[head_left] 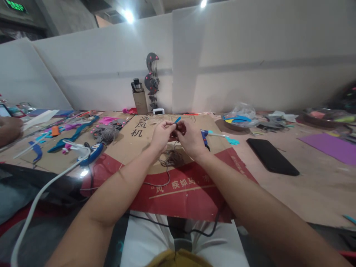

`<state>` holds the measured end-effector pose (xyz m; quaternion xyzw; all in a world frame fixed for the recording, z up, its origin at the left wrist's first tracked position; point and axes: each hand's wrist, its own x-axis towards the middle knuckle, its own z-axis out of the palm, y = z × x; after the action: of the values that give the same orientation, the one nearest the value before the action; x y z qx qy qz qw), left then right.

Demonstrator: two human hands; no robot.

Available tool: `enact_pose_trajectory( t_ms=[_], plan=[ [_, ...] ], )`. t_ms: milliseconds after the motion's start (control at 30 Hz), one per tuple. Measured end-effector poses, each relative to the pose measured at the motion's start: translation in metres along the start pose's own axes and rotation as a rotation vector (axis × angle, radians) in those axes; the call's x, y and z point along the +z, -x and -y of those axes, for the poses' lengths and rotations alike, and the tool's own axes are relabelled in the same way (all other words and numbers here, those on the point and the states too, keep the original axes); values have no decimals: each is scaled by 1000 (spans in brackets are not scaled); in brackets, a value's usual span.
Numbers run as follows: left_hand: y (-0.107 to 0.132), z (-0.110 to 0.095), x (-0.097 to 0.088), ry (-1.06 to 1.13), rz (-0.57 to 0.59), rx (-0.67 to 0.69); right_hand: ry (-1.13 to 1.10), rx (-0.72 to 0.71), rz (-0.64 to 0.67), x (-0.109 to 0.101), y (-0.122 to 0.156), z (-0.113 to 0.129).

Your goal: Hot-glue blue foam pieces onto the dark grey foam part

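My left hand [163, 134] and my right hand [191, 138] meet above a cardboard sheet [130, 148], both with fingertips pinched together. A small dark piece [175, 128] shows between them, mostly hidden by the fingers. Just beyond the fingertips a thin blue strip [177, 119] sticks up; I cannot tell whether it is held. Below my hands lies a loose tangle of grey yarn [171, 158], one strand trailing left over the red printed part of the cardboard. Partly behind my right hand is a blue glue gun [205, 137] with a pale stick.
Right of the cardboard are a black phone [272, 156] and a purple sheet [330, 146]. A bottle [140, 99] stands by the wall near a hanging crescent ornament [151, 79]. Leftward lie grey yarn [107, 131], a blue power strip [90, 154] with a white cable, and another person's hand [10, 129].
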<state>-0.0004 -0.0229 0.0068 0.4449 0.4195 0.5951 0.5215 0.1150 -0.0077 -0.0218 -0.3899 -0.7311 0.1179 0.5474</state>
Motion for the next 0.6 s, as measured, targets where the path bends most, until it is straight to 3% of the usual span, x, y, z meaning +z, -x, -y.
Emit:
enact_pose_trajectory(
  t_ms=[200,600],
  plan=[
    [4,-4,4,14,15,-39,-5,5,-15,-8,1,-6],
    [-2,8,0,-127,48,78,70,36,18,-12,-2,-1]
  ],
)
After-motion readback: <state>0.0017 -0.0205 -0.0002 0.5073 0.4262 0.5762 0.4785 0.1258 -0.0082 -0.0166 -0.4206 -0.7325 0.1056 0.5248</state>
